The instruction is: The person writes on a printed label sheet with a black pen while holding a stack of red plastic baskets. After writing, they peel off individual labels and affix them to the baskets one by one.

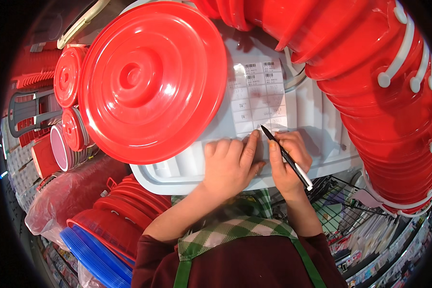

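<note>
My right hand grips a black marker pen with a white end, its tip touching a sheet of white labels. Some labels carry printed codes and others handwriting. My left hand rests beside the pen tip, its index finger extended to the sheet's lower edge and no object visible in it. Under the sheet is a pale grey-blue plastic storage box lid. A large round red plastic lid lies on its left side, close to the labels.
A long curved stack of red plastic buckets with white handles borders the right side. Smaller red lids, red basins and blue plastic basins stand at left. A black wire basket is at lower right.
</note>
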Demonstrator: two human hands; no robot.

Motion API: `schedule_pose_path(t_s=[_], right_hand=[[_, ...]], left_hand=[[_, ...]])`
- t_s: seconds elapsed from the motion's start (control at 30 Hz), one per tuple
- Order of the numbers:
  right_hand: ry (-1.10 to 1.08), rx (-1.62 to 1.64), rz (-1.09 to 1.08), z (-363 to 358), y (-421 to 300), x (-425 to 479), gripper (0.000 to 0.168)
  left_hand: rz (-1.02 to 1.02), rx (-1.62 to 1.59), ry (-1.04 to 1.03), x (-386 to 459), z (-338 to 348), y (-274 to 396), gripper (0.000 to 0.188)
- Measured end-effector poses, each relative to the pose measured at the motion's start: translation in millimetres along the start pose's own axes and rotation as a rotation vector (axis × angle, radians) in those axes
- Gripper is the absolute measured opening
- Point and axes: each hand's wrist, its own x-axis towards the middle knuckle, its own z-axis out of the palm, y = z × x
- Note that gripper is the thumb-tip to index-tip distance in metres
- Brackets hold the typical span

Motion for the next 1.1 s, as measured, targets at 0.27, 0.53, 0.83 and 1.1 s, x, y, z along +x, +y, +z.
schedule_pose_path(t_s=[0.27, 0.53, 0.83, 1.1], right_hand=[[-0.041, -0.045, -0.021, 3.2, -1.3, 3.7, 0.017], [-0.045, -0.041, -0.032, 3.0, -1.3, 4.9, 0.017], [-0.051, -0.025, -0.001, 0.7, -1.2, 2.9, 0.017], [-0.044, -0.016, 0.025, 0.1, -1.1, 1.9, 0.016]], left_hand=[[0.010, 0.007, 0.020, 0.4, 1.5, -0.7, 0.080], [-0.004, 0.009, 0.010, 1.0, 0.3, 0.9, 0.081], [0.003, 0.004, 0.006, 1.0, 0.3, 0.1, 0.082], [-0.001, 0.002, 0.010, 0.2, 1.4, 0.6, 0.084]])
